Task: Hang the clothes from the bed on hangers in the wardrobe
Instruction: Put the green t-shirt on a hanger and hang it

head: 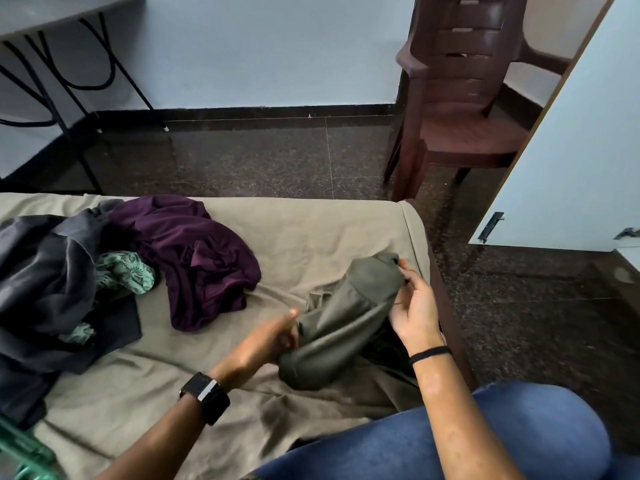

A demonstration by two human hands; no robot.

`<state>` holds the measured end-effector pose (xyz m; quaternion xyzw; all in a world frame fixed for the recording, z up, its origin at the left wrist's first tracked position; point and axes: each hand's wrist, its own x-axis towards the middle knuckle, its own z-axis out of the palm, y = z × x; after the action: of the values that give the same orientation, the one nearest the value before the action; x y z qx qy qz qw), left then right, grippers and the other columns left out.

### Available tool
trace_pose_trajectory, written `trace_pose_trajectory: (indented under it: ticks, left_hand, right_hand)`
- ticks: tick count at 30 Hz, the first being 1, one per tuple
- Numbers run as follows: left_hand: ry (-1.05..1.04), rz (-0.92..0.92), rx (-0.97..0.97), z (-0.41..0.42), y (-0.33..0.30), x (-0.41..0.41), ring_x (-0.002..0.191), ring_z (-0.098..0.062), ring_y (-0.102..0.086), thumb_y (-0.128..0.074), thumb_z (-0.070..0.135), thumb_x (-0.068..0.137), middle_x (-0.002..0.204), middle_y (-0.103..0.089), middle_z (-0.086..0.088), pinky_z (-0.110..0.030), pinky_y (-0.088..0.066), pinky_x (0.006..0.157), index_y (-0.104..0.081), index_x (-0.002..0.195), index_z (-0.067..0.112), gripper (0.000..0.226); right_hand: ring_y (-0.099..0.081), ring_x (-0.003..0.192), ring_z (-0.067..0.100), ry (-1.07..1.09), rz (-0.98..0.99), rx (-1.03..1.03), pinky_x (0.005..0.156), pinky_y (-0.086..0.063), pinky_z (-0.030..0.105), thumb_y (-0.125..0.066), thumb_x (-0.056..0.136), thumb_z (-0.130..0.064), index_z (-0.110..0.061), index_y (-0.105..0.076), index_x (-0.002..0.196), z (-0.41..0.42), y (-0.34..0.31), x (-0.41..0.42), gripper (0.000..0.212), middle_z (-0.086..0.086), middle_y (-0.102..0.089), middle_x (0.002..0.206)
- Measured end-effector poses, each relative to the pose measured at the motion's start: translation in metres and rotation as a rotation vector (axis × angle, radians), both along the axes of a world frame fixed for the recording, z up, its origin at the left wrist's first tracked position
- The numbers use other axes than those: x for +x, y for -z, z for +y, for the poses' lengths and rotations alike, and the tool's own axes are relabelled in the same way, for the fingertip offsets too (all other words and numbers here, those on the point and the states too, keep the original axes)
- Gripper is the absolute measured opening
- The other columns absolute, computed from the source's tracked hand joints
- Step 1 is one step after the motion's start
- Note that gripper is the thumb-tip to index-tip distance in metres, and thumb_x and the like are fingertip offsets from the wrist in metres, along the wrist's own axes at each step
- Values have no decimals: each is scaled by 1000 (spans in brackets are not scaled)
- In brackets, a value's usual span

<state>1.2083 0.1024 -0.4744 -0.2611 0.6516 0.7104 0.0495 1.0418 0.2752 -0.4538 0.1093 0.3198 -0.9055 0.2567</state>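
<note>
Here both hands grip the olive garment [343, 327] just above the bed [294, 233], the left hand [273, 341] at its lower fold, the right hand [412, 306] pinching its top edge, so a bunched hold could snag its drawstring or drop it.

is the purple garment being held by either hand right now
No, the purple garment lies loose on the bed, while the left hand and the right hand both grip the olive garment.
</note>
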Motion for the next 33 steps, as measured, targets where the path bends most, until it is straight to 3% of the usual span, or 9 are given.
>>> trace_pose_trajectory:
  ticks: [5, 8, 11, 14, 18, 20, 25, 30, 33]
  left_hand:
    - [209, -44, -637, -3, 4, -13, 50, -10, -58, -63, 20, 91, 72, -58, 1, -23, -48, 46, -48, 92, 21, 15]
    - [177, 151, -718, 5, -10, -31, 94, 0, -56, -71, 28, 83, 108, -50, 16, -12, -46, 76, -38, 124, 40, 55]
    - [301, 218, -514, 16, -27, -49, 109, -1, -56, -72, 19, 80, 118, -54, 11, -23, -49, 92, -34, 135, 39, 70]
    - [384, 170, -469, 24, -42, -61, 99, -32, -66, -69, 6, 84, 107, -68, -19, -51, -51, 91, -57, 121, 16, 40]
    - [298, 188, -337, 25, -61, -60, 85, -29, -64, -64, 3, 89, 97, -69, -16, -38, -54, 71, -58, 102, 0, 15]
    - [216, 198, -201, 21, -71, -60, 77, -26, -49, -59, 1, 91, 93, -60, -17, -30, -36, 56, -51, 101, 1, 13]
    - [216, 270, 244, 18, -91, -63, 69, -17, -55, -45, -10, 93, 91, -54, -18, -23, -46, 58, -49, 135, 18, 51]
    - [76, 391, 468, 24, -108, -73, 71, -15, -67, -40, -9, 93, 82, -66, -10, -23, -57, 70, -63, 115, 10, 37]
    - [76, 433, 543, 26, -116, -80, 67, -14, -65, -38, -5, 91, 83, -66, -7, -24, -56, 65, -64, 109, 7, 34]
  right_hand:
    - [-56, 121, 28, -87, 57, 181, 111, -37, 39, -51, 93, -5, -13, -71, 95, -2, 2, 2, 21, 12, -67, 112]
    - [-63, 106, 25, -166, 101, 152, 103, -44, 36, -50, 93, -7, -13, -71, 97, -1, 0, 6, 22, 7, -72, 97]
    - [-68, 91, 21, -217, 109, 88, 93, -49, 34, -49, 93, -6, -12, -70, 99, 0, 0, 9, 23, 8, -73, 91]
    - [-71, 83, 17, -216, 82, 22, 79, -57, 27, -46, 95, -4, -11, -67, 102, 1, -1, 9, 23, 7, -74, 88]
    - [-69, 79, 8, -66, 59, 5, 81, -52, 19, -46, 97, -5, -14, -66, 100, 6, -1, 2, 23, 1, -73, 88]
    - [-68, 79, 9, -22, 100, 16, 85, -52, 21, -46, 97, -3, -12, -65, 101, 8, -1, 0, 21, 2, -72, 89]
    - [-69, 84, 17, -61, 281, 91, 76, -57, 24, -46, 94, 8, -7, -60, 107, 3, -4, 9, 25, 10, -71, 94]
    - [-57, 107, 16, 199, 934, 997, 94, -43, 18, -57, 91, -1, -11, -61, 110, 2, -6, 21, 23, 4, -59, 113]
    - [-51, 94, 9, 335, 1091, 1143, 79, -37, 3, -55, 94, -9, -14, -61, 112, 4, -6, 35, 20, 1, -48, 109]
